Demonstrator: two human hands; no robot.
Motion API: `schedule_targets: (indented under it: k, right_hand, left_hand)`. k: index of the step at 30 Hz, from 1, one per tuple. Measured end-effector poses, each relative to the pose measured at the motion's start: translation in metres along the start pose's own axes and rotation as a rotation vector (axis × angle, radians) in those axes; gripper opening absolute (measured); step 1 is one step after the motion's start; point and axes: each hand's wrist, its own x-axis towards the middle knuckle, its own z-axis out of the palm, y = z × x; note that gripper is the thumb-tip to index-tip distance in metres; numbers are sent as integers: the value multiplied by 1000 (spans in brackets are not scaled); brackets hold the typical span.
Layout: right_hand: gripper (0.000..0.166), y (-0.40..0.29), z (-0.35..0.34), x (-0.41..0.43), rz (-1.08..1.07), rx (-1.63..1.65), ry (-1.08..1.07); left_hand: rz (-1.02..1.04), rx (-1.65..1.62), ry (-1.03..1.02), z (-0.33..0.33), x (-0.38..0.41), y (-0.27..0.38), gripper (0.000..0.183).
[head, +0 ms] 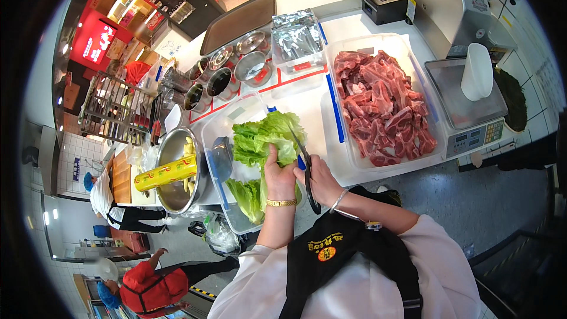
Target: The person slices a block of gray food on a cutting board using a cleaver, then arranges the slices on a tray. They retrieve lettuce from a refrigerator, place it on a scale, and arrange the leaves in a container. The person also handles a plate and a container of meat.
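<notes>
My left hand [280,177] holds a head of green leaf lettuce [254,139] over a clear plastic bin [217,186]. In my right hand [323,179] is a pair of dark-handled scissors [308,173], its blades up against the right side of the lettuce. More lettuce leaves [248,199] lie in the bin's near part, below my left hand. To the right stands a clear plastic bin [425,84] of raw, bone-in meat pieces [383,106].
At left, a steel bowl [166,199] holds peeled yellow pieces and a yellow film roll [166,173]. Steel pots [252,68] and a tray [239,20] stand behind. A scale [467,97] bearing a white cup [477,73] is at right. Co-workers [153,285] stand at lower left.
</notes>
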Motion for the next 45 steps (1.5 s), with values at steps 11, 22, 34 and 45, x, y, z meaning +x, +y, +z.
schedule_targets:
  k: [11,22,34,45]
  right_hand:
    - [41,22,-4,11,72,17,151]
    - [50,-4,-18,-8,-201,-385,71]
    - [41,17,-13,4,-94,-416,28]
    - [35,36,-16,10,140,-306,32]
  left_hand:
    - [64,-54,66,22,-3,4,31]
    - [-2,-26,-54,13,11,0,46]
    - [-28,93,93,9,19,-12,43]
    - [-169,-365,-215,21,-1,48,32]
